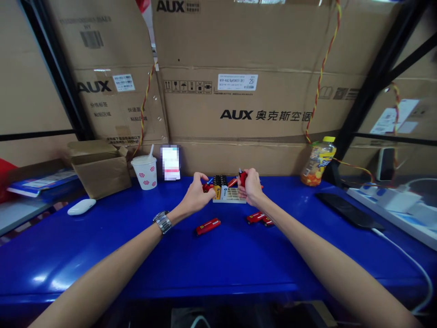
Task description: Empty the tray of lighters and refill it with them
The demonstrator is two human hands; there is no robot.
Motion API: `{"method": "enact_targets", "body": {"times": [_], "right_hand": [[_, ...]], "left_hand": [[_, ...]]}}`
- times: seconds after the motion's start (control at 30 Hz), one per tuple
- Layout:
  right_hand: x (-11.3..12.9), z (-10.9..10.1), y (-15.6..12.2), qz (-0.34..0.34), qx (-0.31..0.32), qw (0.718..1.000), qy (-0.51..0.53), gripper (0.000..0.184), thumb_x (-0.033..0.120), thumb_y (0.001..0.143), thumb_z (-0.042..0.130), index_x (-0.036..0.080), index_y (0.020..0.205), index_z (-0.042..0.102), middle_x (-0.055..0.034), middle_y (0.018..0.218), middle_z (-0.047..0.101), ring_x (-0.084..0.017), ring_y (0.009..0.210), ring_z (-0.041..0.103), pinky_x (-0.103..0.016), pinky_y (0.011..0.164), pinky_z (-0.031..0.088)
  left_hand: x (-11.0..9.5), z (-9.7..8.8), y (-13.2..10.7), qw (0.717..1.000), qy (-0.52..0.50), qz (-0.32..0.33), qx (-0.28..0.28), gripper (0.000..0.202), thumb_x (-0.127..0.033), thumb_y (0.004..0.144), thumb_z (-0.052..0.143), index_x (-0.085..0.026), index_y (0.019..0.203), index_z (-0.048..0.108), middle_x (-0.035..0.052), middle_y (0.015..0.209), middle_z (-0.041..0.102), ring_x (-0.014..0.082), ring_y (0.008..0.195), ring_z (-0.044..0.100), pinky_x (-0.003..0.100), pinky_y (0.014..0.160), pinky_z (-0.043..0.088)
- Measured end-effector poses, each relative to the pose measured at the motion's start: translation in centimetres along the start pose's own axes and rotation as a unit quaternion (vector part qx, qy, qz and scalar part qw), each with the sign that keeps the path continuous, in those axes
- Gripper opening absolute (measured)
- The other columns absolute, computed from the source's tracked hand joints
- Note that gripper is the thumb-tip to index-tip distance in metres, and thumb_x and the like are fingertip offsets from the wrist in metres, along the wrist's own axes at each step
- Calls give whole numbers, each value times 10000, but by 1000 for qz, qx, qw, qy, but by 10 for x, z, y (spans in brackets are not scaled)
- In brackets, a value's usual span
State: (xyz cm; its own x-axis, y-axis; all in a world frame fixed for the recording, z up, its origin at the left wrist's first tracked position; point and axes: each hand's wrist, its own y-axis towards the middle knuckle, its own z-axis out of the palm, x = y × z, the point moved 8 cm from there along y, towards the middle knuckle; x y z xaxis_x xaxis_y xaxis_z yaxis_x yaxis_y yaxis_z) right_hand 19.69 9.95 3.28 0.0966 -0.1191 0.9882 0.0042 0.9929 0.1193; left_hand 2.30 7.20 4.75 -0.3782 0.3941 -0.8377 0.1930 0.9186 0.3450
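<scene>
The left hand has a narrow grip closed on a red case, and the fingers hide most of it. The right hand likewise pinches a red case upright at its fingertips, partly hidden. A small blue piece shows at the left hand's fingertips, too small to make out.

Both hands hover just above a pale rack on the blue desk. Its near compartments look empty. Its left end holds batteries, packed together with black tops and gold sides, and the hands and the angle make them impossible to count. A white-and-blue cell stands beside them. Another red piece lies between the hands at the rack's back edge, mostly hidden.

Three more red cases lie on the desk in front of the rack: one alone and two touching to the right.

A watch circles the left wrist. Farther off stand a spotted cup, a cardboard box, a white mouse, a juice bottle, a power strip, and a blurred card before large cartons.
</scene>
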Motion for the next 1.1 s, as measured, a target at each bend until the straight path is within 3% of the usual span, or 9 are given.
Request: {"method": "enact_targets", "body": {"times": [0.1, 0.27, 0.37, 0.47, 0.57, 0.67, 1.0, 1.1], "right_hand": [[-5, -8, -3, 52, -62, 996, 37, 460, 552, 869, 231, 251, 539, 343, 54, 305, 218, -91, 268, 143, -230, 302, 125], [-2, -9, -1, 41, -31, 998, 27, 495, 596, 875, 231, 235, 586, 408, 56, 312, 260, -84, 270, 148, -233, 299, 133], [1, -13, 7, -24, -10, 999, -20, 492, 649, 858, 329, 211, 695, 481, 57, 353, 365, -89, 279, 252, -228, 307, 223], [2, -17, 15, -110, 14, 991, -72, 410, 625, 813, 495, 216, 792, 476, 45, 473, 516, -114, 389, 460, -226, 400, 373], [5, -18, 20, -205, 27, 967, -151, 375, 573, 806, 548, 198, 792, 529, -4, 649, 625, -138, 595, 576, -246, 562, 449], [8, -19, 22, -274, 16, 933, -234, 360, 517, 810, 563, 168, 824, 650, -34, 763, 660, -155, 680, 568, -265, 630, 442], [-2, -15, 31, -245, 20, 912, -328, 261, 433, 757, 626, 182, 715, 686, 11, 548, 588, -161, 550, 511, -275, 566, 385], [-6, -17, 33, -216, 14, 910, -353, 217, 361, 745, 652, 191, 878, 675, -2, 626, 648, -181, 588, 570, -300, 619, 415]], "left_hand": [[-2, 0, -1, 1000, 1, 1, 6, 327, -180, 695, 571, -210, 939, 355, -107, 565, 431, 76, 468, 398, 223, 488, 298], [1, 0, -1, 1000, -20, 0, 2, 357, -229, 701, 590, -210, 963, 349, -94, 599, 462, 83, 489, 410, 217, 488, 306], [2, -2, 0, 999, -33, 16, -13, 400, -258, 691, 619, -209, 980, 346, -81, 630, 492, 89, 518, 425, 214, 496, 327], [3, 0, 0, 999, -25, 22, -2, 389, -259, 692, 618, -207, 975, 357, -73, 637, 503, 96, 529, 441, 218, 503, 346], [5, 2, -1, 1000, -6, 17, 11, 339, -258, 711, 602, -209, 954, 371, -68, 647, 513, 95, 528, 453, 218, 510, 351], [5, 4, -1, 1000, 6, 13, 21, 293, -242, 728, 578, -213, 935, 373, -76, 635, 501, 90, 507, 453, 221, 515, 348], [3, 9, -6, 998, 31, 19, 47, 310, -147, 721, 509, -216, 988, 367, -77, 627, 504, 88, 473, 445, 238, 521, 327], [-4, 14, -10, 996, 24, 37, 74, 310, -157, 731, 518, -217, 999, 373, -69, 639, 521, 95, 479, 453, 249, 532, 332]]}}
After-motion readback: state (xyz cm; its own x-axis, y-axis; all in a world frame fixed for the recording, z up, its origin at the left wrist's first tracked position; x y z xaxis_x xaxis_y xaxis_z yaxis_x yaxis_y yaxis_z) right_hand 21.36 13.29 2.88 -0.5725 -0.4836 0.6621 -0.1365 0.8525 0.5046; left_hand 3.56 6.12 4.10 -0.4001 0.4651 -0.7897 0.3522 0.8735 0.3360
